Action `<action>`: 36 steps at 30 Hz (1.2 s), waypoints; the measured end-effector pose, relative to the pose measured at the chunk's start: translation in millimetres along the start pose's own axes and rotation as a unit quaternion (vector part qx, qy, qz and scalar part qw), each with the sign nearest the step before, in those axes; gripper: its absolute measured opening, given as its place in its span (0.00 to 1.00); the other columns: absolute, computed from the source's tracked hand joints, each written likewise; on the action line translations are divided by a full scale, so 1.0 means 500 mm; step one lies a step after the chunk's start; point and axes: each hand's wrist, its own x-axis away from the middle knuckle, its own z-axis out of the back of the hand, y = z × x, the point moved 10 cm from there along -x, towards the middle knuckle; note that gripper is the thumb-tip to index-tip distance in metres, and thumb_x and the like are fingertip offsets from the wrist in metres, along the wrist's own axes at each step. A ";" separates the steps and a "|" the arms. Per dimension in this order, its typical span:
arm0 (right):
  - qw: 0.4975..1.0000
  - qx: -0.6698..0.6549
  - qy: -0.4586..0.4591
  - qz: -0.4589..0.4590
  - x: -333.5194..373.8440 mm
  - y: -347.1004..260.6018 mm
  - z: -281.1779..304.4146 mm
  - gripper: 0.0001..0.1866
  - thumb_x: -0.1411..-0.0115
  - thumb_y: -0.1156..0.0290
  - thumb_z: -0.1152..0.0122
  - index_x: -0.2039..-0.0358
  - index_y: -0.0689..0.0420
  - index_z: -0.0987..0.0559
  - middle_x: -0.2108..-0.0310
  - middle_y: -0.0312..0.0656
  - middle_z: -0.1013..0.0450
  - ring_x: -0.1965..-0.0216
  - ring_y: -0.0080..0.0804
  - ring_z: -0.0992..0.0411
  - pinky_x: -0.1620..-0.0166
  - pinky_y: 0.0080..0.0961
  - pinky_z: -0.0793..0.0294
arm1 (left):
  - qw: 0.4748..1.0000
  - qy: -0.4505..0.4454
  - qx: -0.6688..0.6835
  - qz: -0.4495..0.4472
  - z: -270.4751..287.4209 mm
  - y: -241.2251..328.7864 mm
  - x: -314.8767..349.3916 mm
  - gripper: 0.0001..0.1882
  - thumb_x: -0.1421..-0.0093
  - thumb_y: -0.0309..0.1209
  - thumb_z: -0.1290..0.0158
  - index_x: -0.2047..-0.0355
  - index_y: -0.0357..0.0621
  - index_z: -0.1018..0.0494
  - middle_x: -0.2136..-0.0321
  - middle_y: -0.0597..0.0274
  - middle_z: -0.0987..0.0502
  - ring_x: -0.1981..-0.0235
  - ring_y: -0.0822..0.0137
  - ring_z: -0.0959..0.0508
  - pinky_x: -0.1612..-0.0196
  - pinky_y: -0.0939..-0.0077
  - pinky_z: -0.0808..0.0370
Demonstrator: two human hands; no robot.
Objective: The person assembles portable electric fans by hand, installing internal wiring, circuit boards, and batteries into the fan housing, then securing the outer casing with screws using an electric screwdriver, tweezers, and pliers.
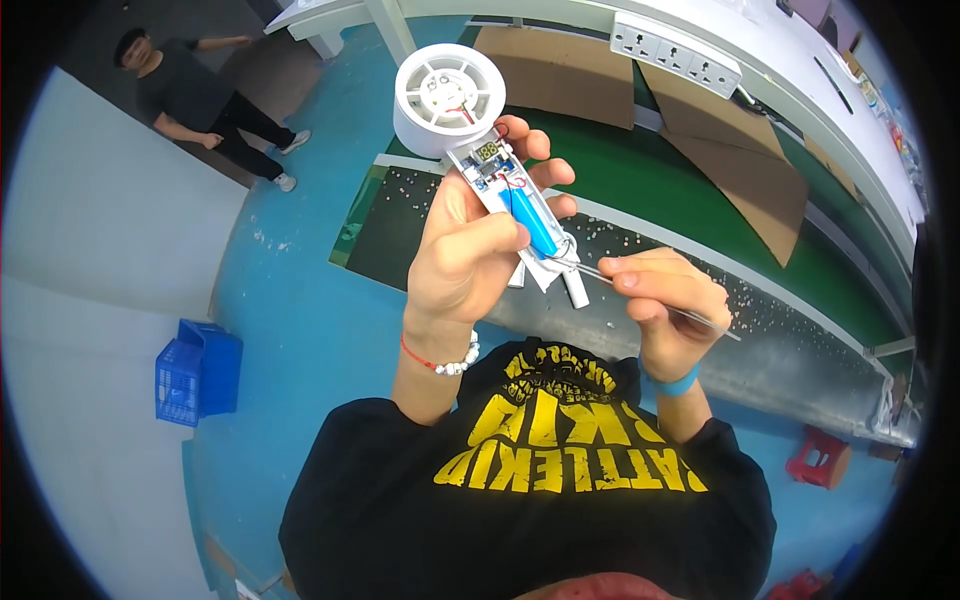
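My left hand [460, 245] is closed around the opened handle of a white handheld fan [447, 100], its round head tilted up and away from me. Inside the handle I see a small circuit board [485, 165] with a digit display, thin red wires and a blue cylindrical battery [528, 222]. My left thumb presses beside the battery. Between the fingers of my right hand [672, 300] are thin metal tweezers [705, 322]. Their tips reach the handle's lower end, by a dark wire. Whether they grip the wire I cannot tell. A short white piece [576, 290] sticks out below that end.
Ahead lies a green and dark work surface [400, 225] dotted with small bits, cardboard sheets [555, 75] beyond it. A white power strip [675, 57] is fixed along the shelf. Blue crates [200, 370] stand left, a red stool [820, 457] right. Another person [205, 95] stands far left.
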 end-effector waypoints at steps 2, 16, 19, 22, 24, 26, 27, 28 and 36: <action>1.000 -0.013 -0.005 -0.014 0.003 0.008 -0.002 0.09 0.48 0.74 0.33 0.68 0.64 0.18 0.68 0.48 0.21 0.67 0.39 0.21 0.63 0.27 0.23 | 1.000 0.000 0.001 0.002 0.002 -0.001 0.000 0.36 0.61 0.14 0.56 0.46 0.39 0.41 0.52 0.56 0.34 0.50 0.60 0.31 0.49 0.61 0.30; 0.991 -0.062 0.025 -0.112 0.009 0.056 -0.010 0.07 0.43 0.74 0.38 0.68 0.66 0.20 0.69 0.49 0.21 0.69 0.33 0.22 0.63 0.24 0.23 | 0.995 -0.011 0.092 0.038 0.016 -0.005 -0.002 0.36 0.58 0.12 0.61 0.44 0.37 0.41 0.50 0.52 0.33 0.46 0.49 0.30 0.46 0.48 0.27; 0.991 -0.040 0.013 -0.128 0.004 0.065 -0.014 0.14 0.40 0.65 0.39 0.68 0.66 0.20 0.68 0.50 0.22 0.71 0.34 0.24 0.66 0.26 0.23 | 0.995 0.011 0.069 0.066 0.023 0.000 0.004 0.38 0.59 0.13 0.59 0.42 0.35 0.43 0.49 0.49 0.33 0.47 0.52 0.30 0.46 0.50 0.28; 0.993 -0.039 -0.030 -0.112 -0.003 0.070 -0.027 0.12 0.42 0.67 0.37 0.68 0.65 0.20 0.68 0.49 0.22 0.71 0.34 0.24 0.66 0.25 0.24 | 0.994 0.013 0.023 0.102 0.030 0.002 0.008 0.38 0.59 0.13 0.59 0.41 0.34 0.44 0.48 0.46 0.33 0.47 0.49 0.29 0.47 0.50 0.26; 0.989 -0.059 -0.028 -0.130 -0.003 0.075 -0.030 0.11 0.44 0.68 0.35 0.70 0.65 0.20 0.69 0.49 0.21 0.70 0.34 0.24 0.65 0.26 0.24 | 0.987 0.026 -0.005 0.157 0.039 -0.011 0.018 0.39 0.59 0.14 0.59 0.41 0.34 0.45 0.48 0.45 0.33 0.46 0.47 0.29 0.49 0.49 0.25; 0.992 -0.047 -0.098 -0.061 -0.007 0.059 -0.044 0.06 0.47 0.77 0.35 0.70 0.65 0.19 0.71 0.45 0.21 0.70 0.33 0.23 0.65 0.25 0.24 | 0.986 0.015 -0.016 0.167 0.043 -0.016 0.024 0.38 0.58 0.14 0.59 0.41 0.33 0.45 0.47 0.44 0.34 0.46 0.45 0.30 0.49 0.50 0.24; 0.992 -0.050 -0.100 -0.062 -0.009 0.066 -0.035 0.06 0.47 0.77 0.35 0.70 0.65 0.19 0.71 0.45 0.21 0.70 0.33 0.23 0.65 0.25 0.24 | 0.982 -0.013 -0.013 0.189 0.038 -0.032 0.025 0.38 0.58 0.14 0.58 0.41 0.33 0.45 0.47 0.44 0.34 0.46 0.44 0.30 0.49 0.50 0.25; 0.986 -0.050 -0.140 -0.071 -0.008 0.073 -0.041 0.07 0.48 0.73 0.34 0.71 0.64 0.19 0.72 0.46 0.21 0.71 0.34 0.23 0.65 0.26 0.24 | 0.977 -0.042 -0.010 0.211 0.032 -0.048 0.026 0.37 0.57 0.15 0.58 0.41 0.33 0.45 0.47 0.43 0.34 0.46 0.44 0.30 0.48 0.50 0.25; 0.946 -0.066 -0.272 -0.164 -0.001 0.102 -0.064 0.07 0.48 0.73 0.34 0.73 0.64 0.18 0.74 0.45 0.21 0.72 0.33 0.22 0.66 0.25 0.24 | 0.963 -0.050 -0.015 0.266 0.040 -0.104 0.055 0.31 0.54 0.13 0.59 0.45 0.35 0.42 0.50 0.50 0.33 0.46 0.53 0.29 0.49 0.58 0.24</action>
